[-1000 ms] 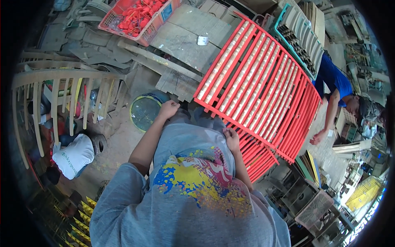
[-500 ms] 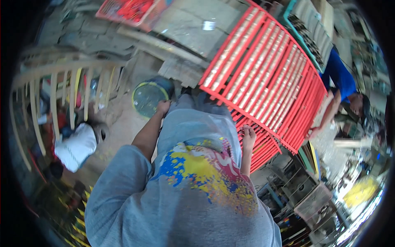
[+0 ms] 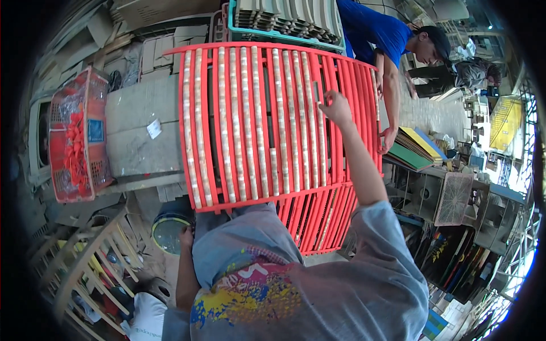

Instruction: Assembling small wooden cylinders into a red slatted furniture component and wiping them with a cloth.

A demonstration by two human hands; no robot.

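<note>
A large red slatted rack [image 3: 265, 136] lies in front of me, several of its channels filled with rows of small pale and brown pieces [image 3: 226, 125]. My right hand [image 3: 338, 108] is stretched over its right part, thumb and fingers pinched together at the end of a filled row. A short pale piece [image 3: 317, 92] shows at the fingertips; whether it is held or lies in the channel is unclear. My left hand [image 3: 186, 235] hangs low by my hip, next to the rim of a dark bucket [image 3: 170, 234] with a yellow-green edge. Its fingers are mostly hidden.
A co-worker in blue [image 3: 369, 25] has a hand [image 3: 388, 140] at the rack's right edge. Behind stands a teal crate [image 3: 284, 35] of stacked strips. At left are a red crate [image 3: 88, 136] and a wooden slatted frame [image 3: 85, 258]. A second red rack [image 3: 318, 221] sits lower.
My view has turned toward the rack, which now fills the middle. My right hand has moved from beside my body out over the rack. The left hand stays low by the bucket.
</note>
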